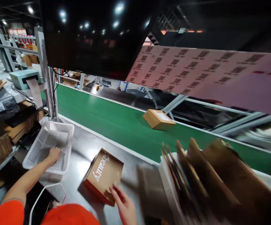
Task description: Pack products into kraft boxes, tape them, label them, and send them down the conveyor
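Observation:
A brown cardboard box point(110, 170) with white "beauty" lettering sits on the metal table, tilted in view. At its near right edge is my right hand point(125, 203), fingertips over the cardboard and the fingers close together, gripping that edge. My left hand point(54, 154) reaches down into a white perforated plastic basket point(71, 132) left of the box. Its fingers are curled in, and whatever they may hold is hidden.
Beyond the metal table point(84, 140) runs a green conveyor belt point(98, 109) carrying a labelled carton point(157, 120). Blurred upright cardboard sheets point(203, 175) crowd the right. A dark monitor point(90, 40) hangs overhead. A label printer point(24, 78) stands at left; a white cable point(40, 197) loops near me.

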A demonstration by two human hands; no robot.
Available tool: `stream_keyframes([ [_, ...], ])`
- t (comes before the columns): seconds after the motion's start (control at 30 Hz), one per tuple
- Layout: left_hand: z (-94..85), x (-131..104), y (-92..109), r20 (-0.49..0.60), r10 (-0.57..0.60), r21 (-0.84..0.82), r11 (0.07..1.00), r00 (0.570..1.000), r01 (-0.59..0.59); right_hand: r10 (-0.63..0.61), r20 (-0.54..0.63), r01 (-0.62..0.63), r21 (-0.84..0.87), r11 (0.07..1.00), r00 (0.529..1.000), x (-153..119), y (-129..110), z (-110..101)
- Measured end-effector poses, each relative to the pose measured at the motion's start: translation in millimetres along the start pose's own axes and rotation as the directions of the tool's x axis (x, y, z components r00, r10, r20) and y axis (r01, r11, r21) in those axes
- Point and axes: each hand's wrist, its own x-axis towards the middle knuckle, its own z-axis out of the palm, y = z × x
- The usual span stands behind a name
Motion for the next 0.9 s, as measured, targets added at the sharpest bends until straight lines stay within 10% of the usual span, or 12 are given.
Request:
stream_keyframes([
  [0.17,-5.1,-49,66,-0.101,0.458,-0.077,0.881,0.883,-0.466,0.035,0.194,-0.038,0.010,0.999,0.980,9,-45,42],
  [0.33,15.9,-113,104,-0.029,0.927,-0.264,0.354,0.375,-0.897,-0.032,0.360,-0.005,0.101,0.995,0.932,28,-75,73],
  [0.37,17.5,-118,106,-0.052,0.937,-0.307,0.313,0.344,-0.899,-0.057,0.355,0.021,0.103,0.994,0.933,29,-77,73],
  [0.4,17.8,-119,108,-0.099,0.916,-0.343,0.335,0.388,-0.878,-0.072,0.353,0.037,0.103,0.994,0.933,27,-77,71],
  [0.5,13.5,-113,116,-0.238,0.655,-0.512,0.543,0.717,-0.666,-0.088,0.399,0.057,0.090,0.994,0.913,14,-74,60],
  [0.57,11.4,-109,128,-0.110,0.479,-0.694,0.590,0.871,-0.413,-0.116,0.424,0.095,0.072,0.993,0.898,3,-71,54],
  [0.7,14.3,-112,153,0.197,0.425,-0.853,0.519,0.883,-0.060,-0.203,0.320,0.192,0.066,0.979,0.925,-12,-69,48],
  [0.9,13.3,-127,173,0.203,0.417,-0.859,0.511,0.886,-0.044,-0.389,0.188,0.395,0.004,0.919,0.902,-13,-75,36],
])
